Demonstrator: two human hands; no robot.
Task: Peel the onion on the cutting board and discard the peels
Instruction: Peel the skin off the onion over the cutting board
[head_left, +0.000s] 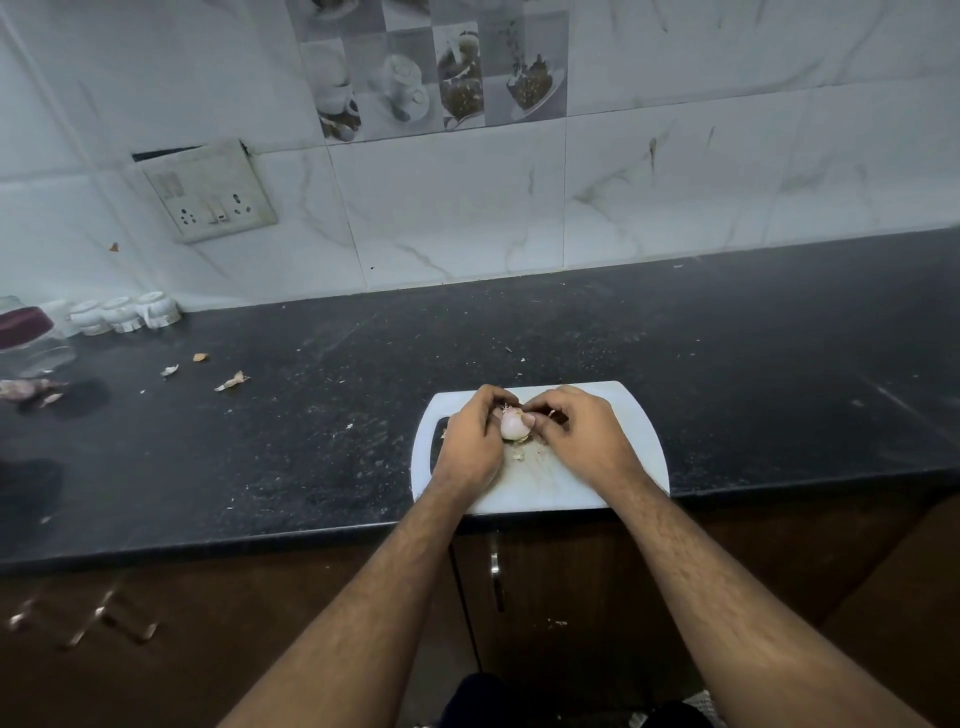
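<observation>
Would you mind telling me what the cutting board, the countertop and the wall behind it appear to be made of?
The cutting board looks like white plastic: thin, matt, rounded corners, with a cut-out handle slot. The countertop looks like polished black granite, dark and finely speckled with a soft sheen, though it may be another stone. The wall appears to be glossy ceramic tile with printed grey marble veins and visible grout lines.

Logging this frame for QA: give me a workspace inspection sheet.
Surface: dark counter, speckled with crumbs.
Job's things: onion over white cutting board; peel bits beneath it.
Clutter: peel scraps far left; jar; small white cups.
Grippers: left hand and right hand both hold the onion, fingers curled.
Cables: nothing seen.
Surroundings: tiled wall, switch socket plate, cabinet door handle.
</observation>
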